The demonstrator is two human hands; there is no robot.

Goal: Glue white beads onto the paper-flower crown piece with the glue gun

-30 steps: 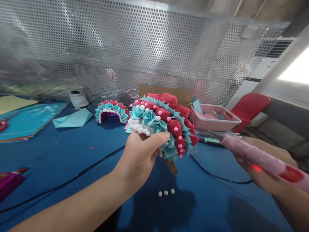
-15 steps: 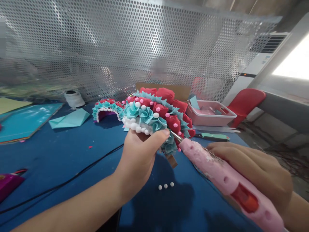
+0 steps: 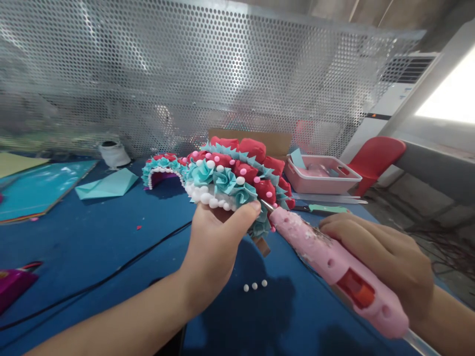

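Observation:
My left hand (image 3: 215, 247) is closed round the lower edge of a decorated headpiece-like craft (image 3: 228, 170), its thumb on the front. The craft carries red puffs, teal folded flowers, white beads along the rim and small pink beads. In my right hand (image 3: 382, 257) is a pink hot glue gun (image 3: 341, 267) with a red trigger and a glue stick at its back end. Its metal tip points into the flowers and puffs just right of my left thumb; whether it touches is unclear. Three white beads (image 3: 254, 286) lie in a row below.
A similar beaded arch (image 3: 163, 168) stands behind at left, near folded teal paper (image 3: 107, 184) and a white roll (image 3: 114, 154). Right of the craft are a pink basket (image 3: 319, 187) and a green-handled knife (image 3: 326, 209). A black cable (image 3: 141, 264) crosses the blue table (image 3: 122, 237).
The glue gun and my right hand have shifted left and slightly up, bringing its back end and glue stick into view. The craft in my left hand has tilted or moved slightly left.

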